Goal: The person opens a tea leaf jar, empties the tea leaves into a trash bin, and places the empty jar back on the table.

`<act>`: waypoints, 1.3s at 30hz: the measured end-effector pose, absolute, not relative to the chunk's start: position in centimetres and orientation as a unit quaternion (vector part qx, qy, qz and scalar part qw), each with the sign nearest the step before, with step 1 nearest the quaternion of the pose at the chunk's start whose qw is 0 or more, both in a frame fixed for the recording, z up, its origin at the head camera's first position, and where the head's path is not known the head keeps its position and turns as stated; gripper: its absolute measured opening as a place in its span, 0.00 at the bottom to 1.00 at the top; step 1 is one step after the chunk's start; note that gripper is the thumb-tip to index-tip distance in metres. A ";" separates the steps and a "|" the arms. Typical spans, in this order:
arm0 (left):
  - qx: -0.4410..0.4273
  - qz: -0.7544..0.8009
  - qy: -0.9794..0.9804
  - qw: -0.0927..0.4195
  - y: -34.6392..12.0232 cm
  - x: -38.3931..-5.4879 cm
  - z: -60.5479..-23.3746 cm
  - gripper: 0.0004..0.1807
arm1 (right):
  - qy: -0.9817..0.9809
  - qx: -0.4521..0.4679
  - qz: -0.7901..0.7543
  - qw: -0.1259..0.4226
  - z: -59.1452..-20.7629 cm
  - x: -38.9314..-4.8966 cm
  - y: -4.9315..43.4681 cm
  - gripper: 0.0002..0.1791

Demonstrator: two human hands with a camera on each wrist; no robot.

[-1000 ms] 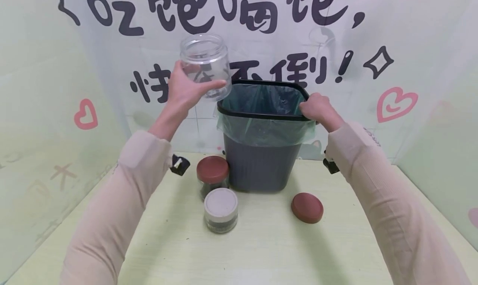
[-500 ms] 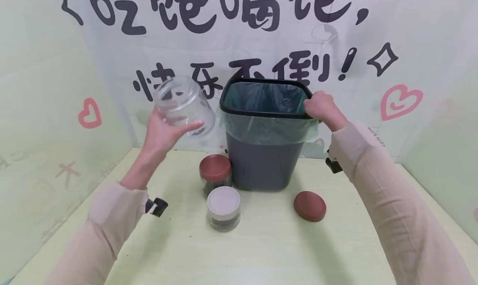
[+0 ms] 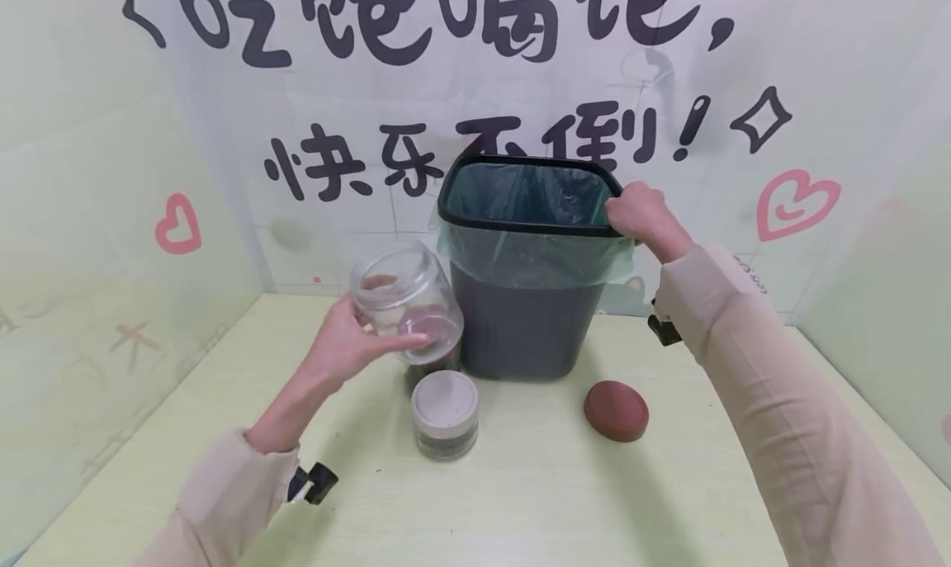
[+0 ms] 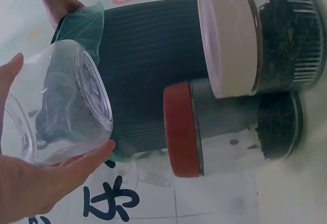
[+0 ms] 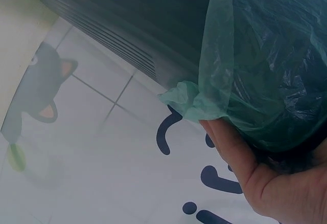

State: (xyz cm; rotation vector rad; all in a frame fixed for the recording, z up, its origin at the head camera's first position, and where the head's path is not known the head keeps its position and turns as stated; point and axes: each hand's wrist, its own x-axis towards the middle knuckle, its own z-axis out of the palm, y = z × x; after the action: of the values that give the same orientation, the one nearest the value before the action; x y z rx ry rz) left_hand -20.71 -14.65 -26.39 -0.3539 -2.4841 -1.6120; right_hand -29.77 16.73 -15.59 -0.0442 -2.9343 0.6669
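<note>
My left hand (image 3: pixel 345 348) grips a clear, lidless jar (image 3: pixel 401 290), which looks empty and is tilted with its mouth up and to the left. The jar is above the table, left of a dark trash bin (image 3: pixel 523 328) lined with a green bag (image 3: pixel 531 257). My right hand (image 3: pixel 641 214) grips the bin's black rim at the right corner. Behind the held jar stands a red-lidded jar (image 4: pixel 230 127) with dark leafy contents, partly hidden in the head view. In front of it is a squat jar with a pale lid (image 3: pixel 446 402), also holding dark leaves.
A loose red lid (image 3: pixel 617 410) lies on the pale table (image 3: pixel 520 501), to the right of the bin. Behind the bin is a white printed backdrop (image 3: pixel 245 121) with large dark characters. Pale green side panels (image 3: pixel 82 262) flank the table.
My left hand has brought the clear jar down from beside the bin's mouth, first leftward, then down and right toward the standing jars. My right hand stays on the rim.
</note>
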 end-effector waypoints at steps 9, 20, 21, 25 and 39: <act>-0.188 -0.557 -0.808 0.033 -11.3 -20.4 -28.3 0.44 | -0.975 -0.017 0.213 0.067 -15.6 -29.9 16.8 0.18; -0.216 -0.533 -0.818 0.017 -5.7 -19.8 -30.0 0.46 | -0.970 -0.023 0.231 0.071 -15.5 -29.9 16.8 0.16; -0.217 -0.530 -0.820 0.019 -5.2 -19.7 -30.3 0.46 | -0.970 -0.023 0.231 0.072 -15.5 -29.9 16.8 0.16; -0.217 -0.518 -0.827 0.021 -3.3 -19.4 -31.5 0.46 | -0.970 -0.024 0.230 0.070 -15.6 -30.0 16.9 0.16; -0.188 -0.473 -0.860 0.002 0.0 -18.6 -35.3 0.45 | -0.971 -0.028 0.226 0.066 -15.6 -29.8 16.7 0.16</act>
State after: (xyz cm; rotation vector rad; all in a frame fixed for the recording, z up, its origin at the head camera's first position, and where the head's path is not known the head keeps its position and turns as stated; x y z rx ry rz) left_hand -18.58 -0.02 -35.30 -0.5912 -2.6989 -1.4851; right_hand -29.84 16.73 -15.60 -0.0843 -2.9297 0.6829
